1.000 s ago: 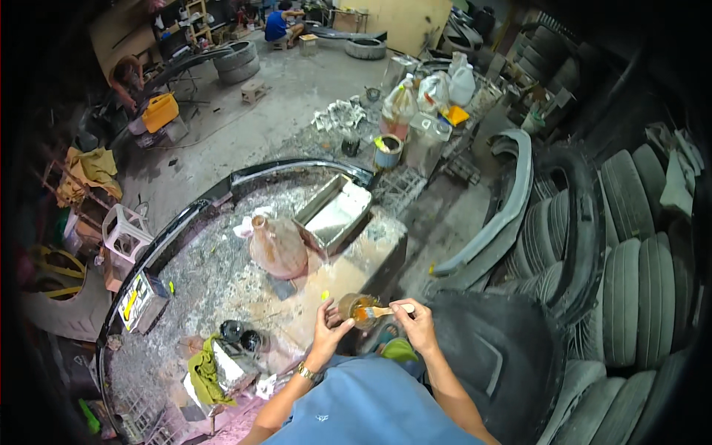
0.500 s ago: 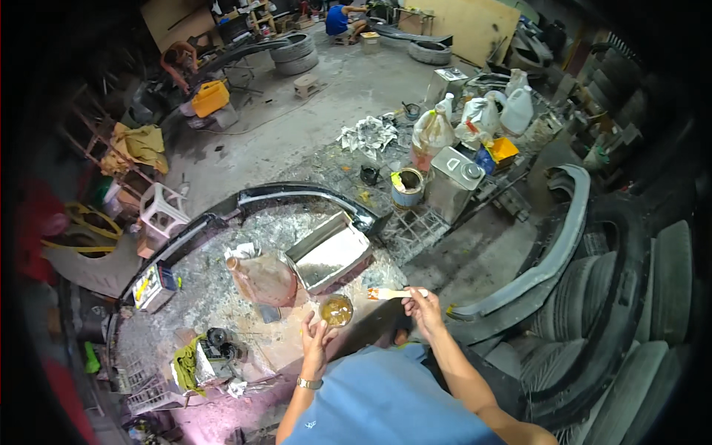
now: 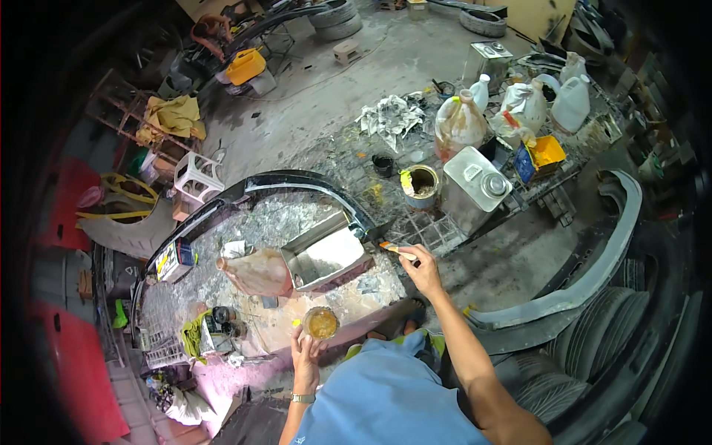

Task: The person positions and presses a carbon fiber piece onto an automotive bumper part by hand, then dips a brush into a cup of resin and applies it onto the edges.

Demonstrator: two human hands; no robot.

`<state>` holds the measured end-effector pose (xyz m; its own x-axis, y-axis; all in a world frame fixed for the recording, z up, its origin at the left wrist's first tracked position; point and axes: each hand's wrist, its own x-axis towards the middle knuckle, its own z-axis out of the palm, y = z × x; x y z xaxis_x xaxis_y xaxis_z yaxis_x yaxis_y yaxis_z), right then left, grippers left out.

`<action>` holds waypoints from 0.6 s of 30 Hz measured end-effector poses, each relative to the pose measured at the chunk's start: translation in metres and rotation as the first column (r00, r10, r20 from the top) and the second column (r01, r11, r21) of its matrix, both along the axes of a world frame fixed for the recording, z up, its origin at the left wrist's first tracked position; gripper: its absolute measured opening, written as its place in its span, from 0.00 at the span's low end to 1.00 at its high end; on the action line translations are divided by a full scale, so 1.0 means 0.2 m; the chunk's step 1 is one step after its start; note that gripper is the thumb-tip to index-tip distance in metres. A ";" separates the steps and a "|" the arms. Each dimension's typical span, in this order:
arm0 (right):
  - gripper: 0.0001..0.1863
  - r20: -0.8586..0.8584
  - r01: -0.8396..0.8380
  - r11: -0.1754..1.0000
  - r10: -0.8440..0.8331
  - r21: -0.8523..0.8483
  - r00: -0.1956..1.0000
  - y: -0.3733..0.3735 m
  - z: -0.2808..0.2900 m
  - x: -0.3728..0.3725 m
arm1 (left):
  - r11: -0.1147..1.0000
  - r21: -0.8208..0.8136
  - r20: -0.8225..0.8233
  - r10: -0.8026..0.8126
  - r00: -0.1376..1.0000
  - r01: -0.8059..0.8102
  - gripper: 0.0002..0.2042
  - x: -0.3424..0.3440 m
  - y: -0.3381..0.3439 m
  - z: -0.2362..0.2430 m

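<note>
My left hand (image 3: 305, 354) grips a small round cup (image 3: 323, 323) of amber liquid, close to the table's near edge. Between the fingers of my right hand (image 3: 423, 271) is a paintbrush (image 3: 403, 252) with a pale handle and orange-stained bristles. Its bristle end points left, close to the right end of a long curved black car bumper (image 3: 293, 179) lying on the work table. Left of the brush stands a rectangular metal pan (image 3: 297, 271) with a whitish inside. A stained plastic jug (image 3: 256, 273) lies beside the pan.
On the far bench stand an open can (image 3: 421, 194), a square metal tin (image 3: 475, 189), several plastic jugs (image 3: 571, 104) and a crumpled rag (image 3: 391, 119). A grey curved bumper part (image 3: 578, 293) and tyres (image 3: 608, 334) lie at my right. Another person (image 3: 211, 33) is far left.
My right hand has carried the brush away from the cup, forward toward the black bumper's right end. The cup stays in my left hand, and the whole view has shifted.
</note>
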<state>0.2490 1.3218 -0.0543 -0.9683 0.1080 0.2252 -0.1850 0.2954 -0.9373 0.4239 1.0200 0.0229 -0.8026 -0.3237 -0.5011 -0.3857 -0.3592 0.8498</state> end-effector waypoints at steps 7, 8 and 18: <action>0.09 0.130 -0.056 0.997 0.062 -0.047 0.990 -0.03 0.01 -0.11 | 0.997 -0.002 0.041 0.072 0.997 -0.072 0.28 0.01 0.04 0.01; 0.09 0.132 -0.060 0.997 0.066 -0.049 0.989 -0.04 0.03 -0.13 | 0.997 0.007 0.029 0.077 0.997 -0.077 0.29 0.01 0.04 0.01; 0.07 0.066 -0.046 0.995 0.052 -0.091 0.996 -0.04 0.09 -0.24 | 0.990 0.012 0.020 0.138 0.990 -0.138 0.29 0.00 0.08 0.03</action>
